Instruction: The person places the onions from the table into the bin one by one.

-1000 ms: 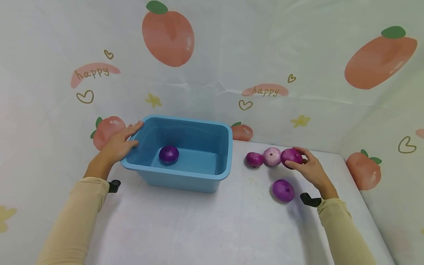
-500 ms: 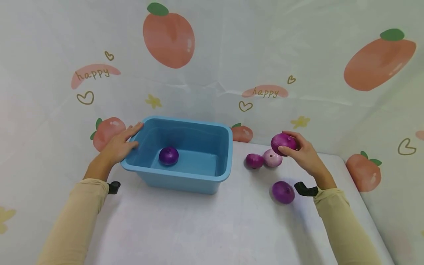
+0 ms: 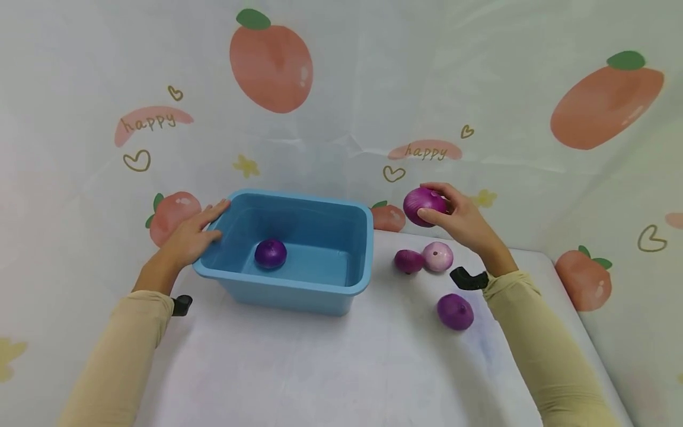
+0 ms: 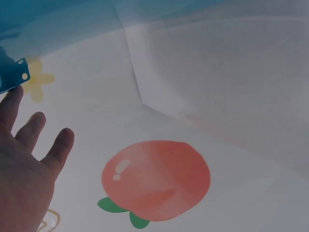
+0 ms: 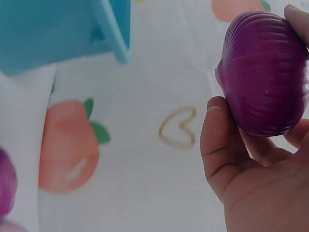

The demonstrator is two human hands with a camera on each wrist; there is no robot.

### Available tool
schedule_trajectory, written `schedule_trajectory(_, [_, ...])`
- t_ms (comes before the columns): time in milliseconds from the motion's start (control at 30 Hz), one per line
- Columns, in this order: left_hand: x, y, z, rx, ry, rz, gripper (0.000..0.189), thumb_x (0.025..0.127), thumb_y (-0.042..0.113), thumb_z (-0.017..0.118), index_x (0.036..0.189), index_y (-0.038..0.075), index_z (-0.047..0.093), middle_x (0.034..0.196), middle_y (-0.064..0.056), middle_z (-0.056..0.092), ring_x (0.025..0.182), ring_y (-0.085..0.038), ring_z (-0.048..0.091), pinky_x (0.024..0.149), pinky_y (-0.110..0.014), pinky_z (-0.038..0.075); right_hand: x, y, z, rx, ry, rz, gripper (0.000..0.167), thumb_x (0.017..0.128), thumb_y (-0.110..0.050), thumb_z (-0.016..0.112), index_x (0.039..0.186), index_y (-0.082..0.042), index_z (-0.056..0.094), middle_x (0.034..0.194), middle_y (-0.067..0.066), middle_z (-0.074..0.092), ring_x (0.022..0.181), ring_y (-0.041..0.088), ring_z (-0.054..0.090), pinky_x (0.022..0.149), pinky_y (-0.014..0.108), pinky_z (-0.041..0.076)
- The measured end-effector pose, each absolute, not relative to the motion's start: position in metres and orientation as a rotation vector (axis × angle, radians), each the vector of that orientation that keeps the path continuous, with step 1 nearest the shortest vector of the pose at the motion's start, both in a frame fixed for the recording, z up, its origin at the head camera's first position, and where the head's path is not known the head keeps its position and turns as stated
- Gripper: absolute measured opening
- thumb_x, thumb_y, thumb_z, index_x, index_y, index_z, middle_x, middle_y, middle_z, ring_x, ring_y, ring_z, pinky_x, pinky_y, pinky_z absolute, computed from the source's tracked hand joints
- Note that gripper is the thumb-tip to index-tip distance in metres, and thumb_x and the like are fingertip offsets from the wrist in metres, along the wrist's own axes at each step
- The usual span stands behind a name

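Note:
My right hand [image 3: 459, 219] grips a purple onion [image 3: 424, 206] between thumb and fingers, raised above the table to the right of the blue bin. In the right wrist view the held onion [image 5: 265, 72] shows its ribbed, glossy skin. My left hand [image 3: 189, 237] rests with extended fingers on the left rim of the blue bin [image 3: 283, 283]. One dark purple onion [image 3: 270, 254] sits inside the bin, left of its middle. The left wrist view shows part of the left hand [image 4: 29, 154], fingers spread, below the blue bin's blurred side.
On the white table [image 3: 363, 367], right of the bin, a small purple onion [image 3: 409, 261] and a pale pink onion [image 3: 438, 257] lie side by side. Another purple onion [image 3: 455, 312] lies nearer the front. A fruit-printed cloth [image 3: 331, 107] rises behind.
My right hand has lifted the purple onion from beside the pale one and carried it up and left towards the bin. My left hand has stayed on the rim.

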State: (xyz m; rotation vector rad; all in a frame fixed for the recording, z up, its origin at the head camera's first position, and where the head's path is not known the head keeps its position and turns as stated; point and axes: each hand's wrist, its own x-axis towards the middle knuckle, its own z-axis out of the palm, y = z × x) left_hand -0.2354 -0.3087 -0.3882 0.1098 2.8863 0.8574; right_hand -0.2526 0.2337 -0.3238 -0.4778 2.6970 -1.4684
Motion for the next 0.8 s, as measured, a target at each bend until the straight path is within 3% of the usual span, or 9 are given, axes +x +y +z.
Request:
schedule_trajectory(267, [-0.236,-0.31,-0.391,0.115,2.88,0.892,0.07,0.102,0.024,0.043,0.163,0.036,0.011,0.17,-0.019,0.015,0.156,-0.051,0.011,0.106,-0.083,0.028,-0.27,0.177,-0.312,-0.661,2.542,-1.491,0.061,0.094,-0.026,0.07,0.149,-0.016,0.048,0.14,0.014,0.059,0.123,0.032,0.062,0.094,0.026,0.057])
schedule_trajectory(500, [-0.237,-0.314,-0.39,0.099,2.863,0.901,0.07,0.102,0.025,0.043,0.163,0.037,0.009,0.17,-0.019,0.013,0.156,-0.052,0.01,0.105,-0.084,0.029,-0.277,0.119,-0.311,-0.825,2.446,-1.48,0.065,0.089,-0.027,0.074,0.148,-0.021,0.049,0.142,0.008,0.057,0.128,0.027,0.057,0.098,0.044,0.059])
schedule_trajectory(800, [-0.237,-0.313,-0.389,0.1,2.878,0.903,0.069,0.103,0.026,0.043,0.163,0.039,0.011,0.17,-0.016,0.017,0.157,-0.049,0.013,0.108,-0.083,0.026,-0.285,0.05,-0.325,-1.004,2.308,-1.512,0.068,0.088,-0.026,0.078,0.147,-0.014,0.049,0.138,0.004,0.059,0.124,0.021,0.058,0.094,0.036,0.06])
